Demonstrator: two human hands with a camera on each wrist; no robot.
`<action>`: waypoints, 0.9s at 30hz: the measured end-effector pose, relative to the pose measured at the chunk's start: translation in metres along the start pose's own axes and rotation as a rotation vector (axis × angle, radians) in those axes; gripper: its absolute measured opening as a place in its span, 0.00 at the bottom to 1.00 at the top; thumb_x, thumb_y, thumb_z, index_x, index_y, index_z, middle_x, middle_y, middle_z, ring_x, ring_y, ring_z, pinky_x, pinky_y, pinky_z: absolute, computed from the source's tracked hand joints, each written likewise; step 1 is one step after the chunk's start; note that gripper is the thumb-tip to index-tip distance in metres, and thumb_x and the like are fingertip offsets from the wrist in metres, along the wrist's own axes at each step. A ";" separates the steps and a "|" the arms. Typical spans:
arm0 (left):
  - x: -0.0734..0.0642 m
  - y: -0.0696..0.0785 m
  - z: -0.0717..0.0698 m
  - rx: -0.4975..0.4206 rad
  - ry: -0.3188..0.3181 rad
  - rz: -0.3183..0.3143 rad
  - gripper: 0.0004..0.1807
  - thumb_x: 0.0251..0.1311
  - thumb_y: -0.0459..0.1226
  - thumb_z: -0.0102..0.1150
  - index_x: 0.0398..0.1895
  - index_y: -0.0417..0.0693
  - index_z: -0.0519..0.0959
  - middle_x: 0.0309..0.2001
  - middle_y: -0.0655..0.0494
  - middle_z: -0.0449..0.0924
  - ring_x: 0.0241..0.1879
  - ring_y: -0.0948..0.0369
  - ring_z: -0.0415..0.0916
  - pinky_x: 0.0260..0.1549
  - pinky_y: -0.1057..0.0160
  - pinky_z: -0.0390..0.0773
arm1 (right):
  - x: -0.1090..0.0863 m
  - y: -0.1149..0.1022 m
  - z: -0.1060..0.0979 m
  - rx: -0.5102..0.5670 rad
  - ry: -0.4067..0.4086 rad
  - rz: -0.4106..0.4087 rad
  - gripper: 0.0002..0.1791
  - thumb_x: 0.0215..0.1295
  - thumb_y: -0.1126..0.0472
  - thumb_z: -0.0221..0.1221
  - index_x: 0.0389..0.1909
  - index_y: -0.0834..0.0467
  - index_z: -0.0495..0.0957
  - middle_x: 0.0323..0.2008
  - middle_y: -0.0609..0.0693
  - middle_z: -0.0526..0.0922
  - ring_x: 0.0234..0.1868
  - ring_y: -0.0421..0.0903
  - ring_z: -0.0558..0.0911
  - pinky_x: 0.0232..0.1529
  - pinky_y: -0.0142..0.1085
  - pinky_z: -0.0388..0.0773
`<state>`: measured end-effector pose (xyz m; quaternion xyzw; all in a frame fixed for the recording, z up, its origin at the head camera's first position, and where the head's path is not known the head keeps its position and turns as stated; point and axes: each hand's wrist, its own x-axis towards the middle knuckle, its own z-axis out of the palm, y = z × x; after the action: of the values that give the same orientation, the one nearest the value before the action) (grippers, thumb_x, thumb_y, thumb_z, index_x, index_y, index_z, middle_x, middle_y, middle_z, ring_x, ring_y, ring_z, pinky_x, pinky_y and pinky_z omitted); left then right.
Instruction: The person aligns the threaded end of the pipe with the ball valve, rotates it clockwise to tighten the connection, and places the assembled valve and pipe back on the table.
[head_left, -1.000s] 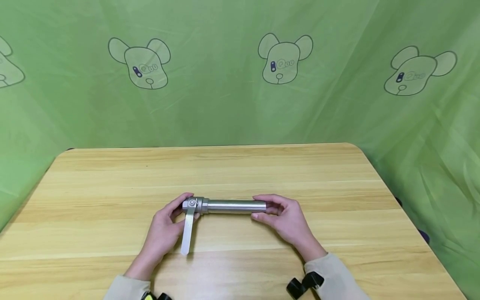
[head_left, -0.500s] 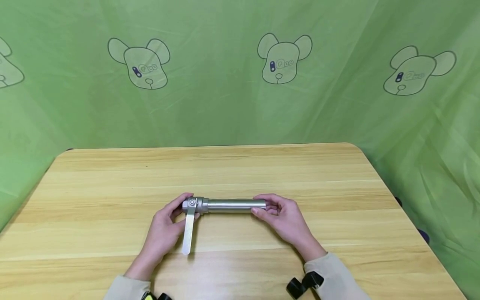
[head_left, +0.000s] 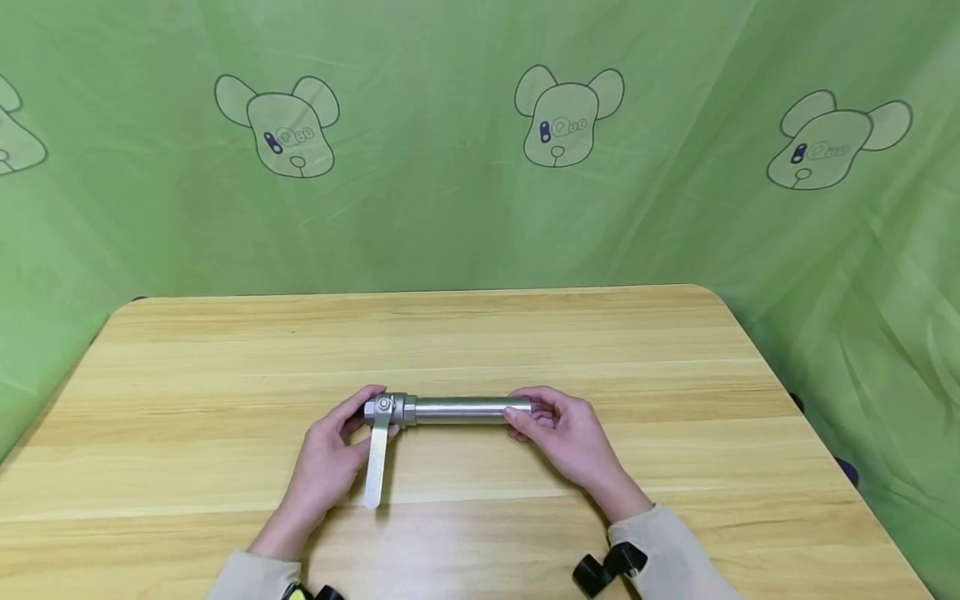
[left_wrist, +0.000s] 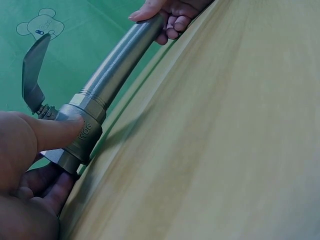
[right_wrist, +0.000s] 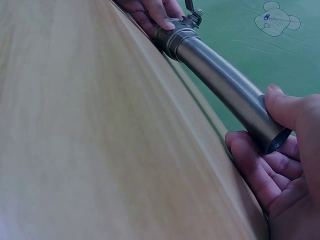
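A steel ball valve with a long flat lever is joined to a smooth metal pipe. They lie in one line, left to right, low over the table. My left hand grips the valve body, its thumb pressed on the raised lettering in the left wrist view. The lever points toward me. At the pipe's free end, my right hand holds it between the thumb on top and fingers on the far side and below. A few threads show at the joint. The pipe's hollow mouth faces right.
The wood-grain table has rounded far corners. Behind and beside it hangs a green curtain with printed bear heads. Black wrist devices sit at both grey sleeves.
My right thumb has rolled up from the pipe's near side onto its top, and the fingertips now show below it. The left hand and valve have stayed nearly still.
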<state>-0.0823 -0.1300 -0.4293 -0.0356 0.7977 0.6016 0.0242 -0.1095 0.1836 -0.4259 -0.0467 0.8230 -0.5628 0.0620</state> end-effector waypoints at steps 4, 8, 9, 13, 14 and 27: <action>0.000 0.000 0.000 -0.012 -0.003 -0.004 0.35 0.64 0.32 0.75 0.74 0.55 0.78 0.74 0.44 0.77 0.74 0.49 0.75 0.72 0.54 0.76 | 0.000 0.000 0.000 0.002 -0.003 0.001 0.21 0.72 0.56 0.70 0.60 0.64 0.84 0.43 0.59 0.91 0.38 0.43 0.91 0.43 0.31 0.90; -0.001 0.001 -0.001 -0.014 -0.003 -0.007 0.35 0.63 0.32 0.75 0.75 0.55 0.78 0.74 0.43 0.77 0.75 0.48 0.75 0.72 0.53 0.76 | 0.000 -0.001 -0.001 -0.007 -0.009 -0.005 0.21 0.72 0.56 0.71 0.59 0.63 0.84 0.43 0.58 0.91 0.38 0.43 0.90 0.42 0.30 0.89; 0.000 0.001 -0.001 -0.009 -0.001 -0.007 0.35 0.63 0.32 0.75 0.74 0.55 0.78 0.74 0.44 0.77 0.75 0.48 0.75 0.72 0.53 0.76 | 0.000 -0.001 -0.001 -0.017 -0.009 -0.008 0.21 0.71 0.55 0.72 0.59 0.61 0.85 0.43 0.57 0.90 0.38 0.42 0.89 0.41 0.30 0.89; 0.000 0.002 0.000 0.012 0.005 -0.008 0.34 0.64 0.32 0.75 0.74 0.56 0.78 0.73 0.44 0.79 0.74 0.49 0.76 0.71 0.54 0.77 | -0.001 0.000 -0.002 -0.032 -0.022 -0.027 0.28 0.62 0.56 0.78 0.62 0.56 0.83 0.43 0.56 0.87 0.38 0.42 0.85 0.40 0.28 0.86; 0.000 0.002 0.000 0.013 0.005 -0.007 0.34 0.64 0.32 0.75 0.74 0.56 0.78 0.72 0.44 0.79 0.73 0.49 0.77 0.71 0.54 0.78 | -0.001 0.000 -0.002 -0.034 -0.021 -0.032 0.29 0.60 0.57 0.79 0.62 0.55 0.83 0.43 0.55 0.86 0.38 0.41 0.84 0.40 0.28 0.85; 0.000 0.000 -0.001 0.009 -0.007 0.004 0.35 0.65 0.33 0.74 0.75 0.56 0.77 0.74 0.43 0.78 0.74 0.48 0.75 0.71 0.53 0.77 | 0.001 0.007 -0.003 0.028 0.040 -0.161 0.26 0.52 0.66 0.82 0.54 0.58 0.90 0.51 0.56 0.89 0.44 0.39 0.89 0.49 0.30 0.90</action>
<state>-0.0821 -0.1307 -0.4291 -0.0320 0.8005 0.5980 0.0258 -0.1106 0.1883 -0.4313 -0.1004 0.8096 -0.5783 0.0007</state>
